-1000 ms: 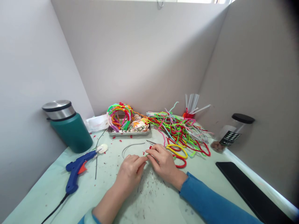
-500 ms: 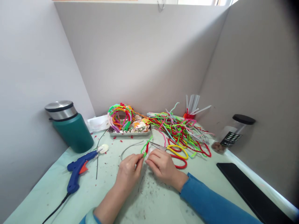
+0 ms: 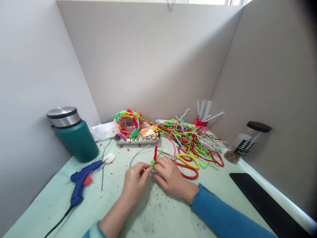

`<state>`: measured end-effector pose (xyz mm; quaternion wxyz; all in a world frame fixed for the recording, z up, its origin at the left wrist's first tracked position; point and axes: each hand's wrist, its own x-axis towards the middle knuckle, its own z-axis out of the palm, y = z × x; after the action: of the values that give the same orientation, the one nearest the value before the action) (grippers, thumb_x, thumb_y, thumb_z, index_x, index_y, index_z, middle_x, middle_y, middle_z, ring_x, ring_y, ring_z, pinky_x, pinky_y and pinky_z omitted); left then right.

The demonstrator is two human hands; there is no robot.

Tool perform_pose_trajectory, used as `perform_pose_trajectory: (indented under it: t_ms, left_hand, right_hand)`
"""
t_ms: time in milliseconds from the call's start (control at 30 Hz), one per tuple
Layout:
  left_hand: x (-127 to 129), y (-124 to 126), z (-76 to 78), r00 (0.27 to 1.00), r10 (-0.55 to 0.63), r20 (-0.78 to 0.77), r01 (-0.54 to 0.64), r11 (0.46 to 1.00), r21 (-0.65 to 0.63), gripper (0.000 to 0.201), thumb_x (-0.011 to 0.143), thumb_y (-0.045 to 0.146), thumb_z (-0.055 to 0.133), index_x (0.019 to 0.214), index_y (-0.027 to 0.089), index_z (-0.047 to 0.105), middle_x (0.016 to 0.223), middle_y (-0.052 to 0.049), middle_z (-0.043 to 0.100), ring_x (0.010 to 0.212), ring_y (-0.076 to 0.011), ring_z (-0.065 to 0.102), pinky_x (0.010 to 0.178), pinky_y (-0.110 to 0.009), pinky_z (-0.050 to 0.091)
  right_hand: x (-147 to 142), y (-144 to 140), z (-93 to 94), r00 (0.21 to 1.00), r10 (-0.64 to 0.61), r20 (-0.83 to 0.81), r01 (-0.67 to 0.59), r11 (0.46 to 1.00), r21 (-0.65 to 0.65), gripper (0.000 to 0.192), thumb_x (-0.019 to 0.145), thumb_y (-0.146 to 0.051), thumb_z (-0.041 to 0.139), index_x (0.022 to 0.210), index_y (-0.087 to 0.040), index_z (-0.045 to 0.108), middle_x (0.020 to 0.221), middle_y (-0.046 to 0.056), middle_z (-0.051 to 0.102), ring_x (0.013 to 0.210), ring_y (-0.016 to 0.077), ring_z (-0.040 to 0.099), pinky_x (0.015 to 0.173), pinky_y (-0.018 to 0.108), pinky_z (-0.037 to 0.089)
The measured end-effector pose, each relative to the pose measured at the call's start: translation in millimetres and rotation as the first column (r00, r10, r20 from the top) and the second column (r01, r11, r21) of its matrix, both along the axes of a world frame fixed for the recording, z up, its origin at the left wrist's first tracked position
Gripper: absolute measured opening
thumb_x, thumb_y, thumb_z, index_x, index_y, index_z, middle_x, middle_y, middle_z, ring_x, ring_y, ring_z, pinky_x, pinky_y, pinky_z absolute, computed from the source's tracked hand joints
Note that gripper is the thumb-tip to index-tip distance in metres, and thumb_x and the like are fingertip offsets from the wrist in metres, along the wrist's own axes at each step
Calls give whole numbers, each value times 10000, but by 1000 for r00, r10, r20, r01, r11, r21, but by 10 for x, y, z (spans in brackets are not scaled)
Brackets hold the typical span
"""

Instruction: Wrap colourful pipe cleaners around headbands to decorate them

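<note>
My left hand (image 3: 137, 178) pinches the lower end of a red and green pipe cleaner twist (image 3: 155, 155) between thumb and fingers. Its red strand points up, while a green strand leans to the right. My right hand (image 3: 168, 175) is curled against the twist, its fingertips at the green strand; part of that grip is hidden. Just behind the right hand lie scissors with red handles (image 3: 192, 177) and a pair with yellow handles (image 3: 195, 162). A thin grey wire (image 3: 137, 153) curves on the table beyond my left hand.
A blue glue gun (image 3: 81, 185) and a green bottle (image 3: 76, 140) stand at left. Behind are a metal tray (image 3: 137, 142) of shells and coloured rings, and a heap of pipe cleaners (image 3: 188, 132). At right are a lidded jar (image 3: 245, 145) and a black strip (image 3: 267, 205).
The green strand has swung from the left of the red one to its right. The red strand now stands higher, and my right fingers have closed in on the twist.
</note>
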<state>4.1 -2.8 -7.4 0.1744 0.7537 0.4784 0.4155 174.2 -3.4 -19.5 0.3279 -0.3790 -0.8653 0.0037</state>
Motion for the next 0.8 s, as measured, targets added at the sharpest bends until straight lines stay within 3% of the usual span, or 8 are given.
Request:
perform_pose_trajectory:
  t_ms: [233, 400, 500, 667, 800]
  left_hand:
    - [5, -4, 44, 995, -105, -3, 104, 994, -40, 183, 835, 201, 464, 804, 168, 642, 778, -35, 647, 712, -145, 590, 633, -235, 445]
    - [-20, -6, 38, 996, -48, -79, 44, 998, -48, 257, 867, 265, 431, 761, 184, 650, 677, -20, 652, 636, -150, 596, 592, -229, 440]
    - [-24, -7, 33, 992, -31, -120, 28, 999, -30, 267, 883, 273, 409, 849, 188, 660, 663, -16, 661, 617, -151, 608, 571, -225, 442]
    - [-31, 1, -4, 989, -7, -147, 16, 998, 60, 234, 866, 213, 439, 955, 192, 655, 867, -54, 706, 787, -179, 642, 699, -263, 478]
    - [-43, -6, -20, 975, 22, -222, 3, 994, 111, 240, 853, 167, 449, 992, 188, 644, 885, -61, 697, 813, -190, 628, 743, -297, 466]
  right_hand:
    - [17, 36, -22, 997, -26, -76, 24, 999, -29, 99, 888, -170, 461, 881, -178, 559, 803, 50, 599, 790, 179, 520, 757, 332, 368]
    - [19, 31, -15, 983, -95, -156, 95, 995, -7, 120, 894, -198, 448, 853, -180, 560, 780, 50, 609, 758, 182, 530, 715, 315, 376]
    - [18, 20, -17, 971, -126, -202, 125, 992, -15, 126, 896, -200, 442, 845, -183, 555, 776, 46, 612, 739, 174, 544, 677, 290, 383]
    - [30, -25, -4, 988, -52, -145, 48, 998, -30, 115, 886, -214, 453, 821, -181, 541, 708, 32, 585, 653, 154, 532, 592, 263, 368]
    - [44, -50, 10, 994, 18, -110, -18, 1000, 3, 88, 865, -203, 467, 852, -175, 549, 719, 41, 579, 658, 160, 520, 593, 270, 367]
